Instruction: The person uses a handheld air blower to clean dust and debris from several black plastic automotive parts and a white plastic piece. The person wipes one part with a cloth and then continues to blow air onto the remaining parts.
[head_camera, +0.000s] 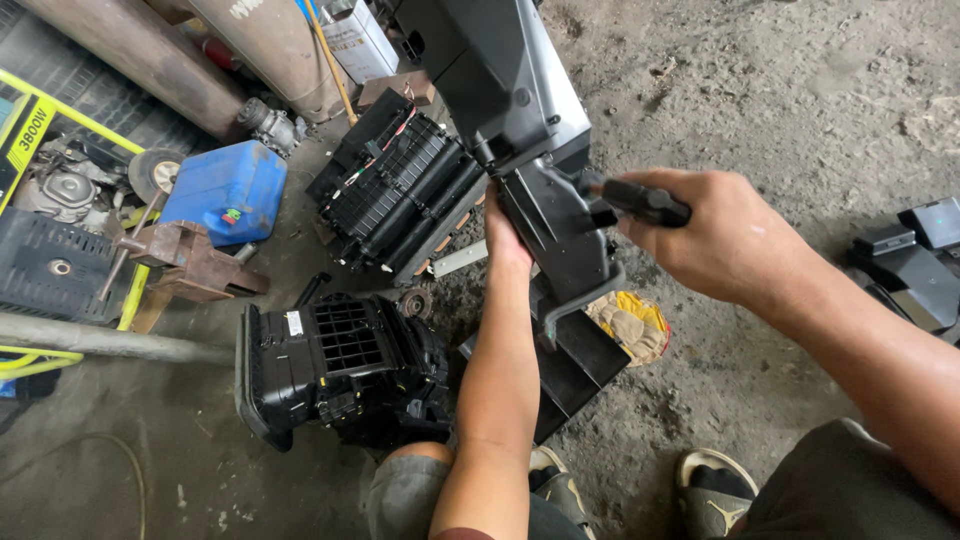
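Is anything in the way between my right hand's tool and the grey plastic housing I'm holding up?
Nothing visible: the right hand already has the black-handled tool against the grey plastic housing, which the left hand steadies from behind.

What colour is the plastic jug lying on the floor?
Blue jug, clearest in the head view.

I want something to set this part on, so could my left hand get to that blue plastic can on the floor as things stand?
Probably not straight away. The left hand is pressed against the grey plastic housing, and the right hand grips a black tool handle. The blue can lies off to the left, beyond a black finned unit.
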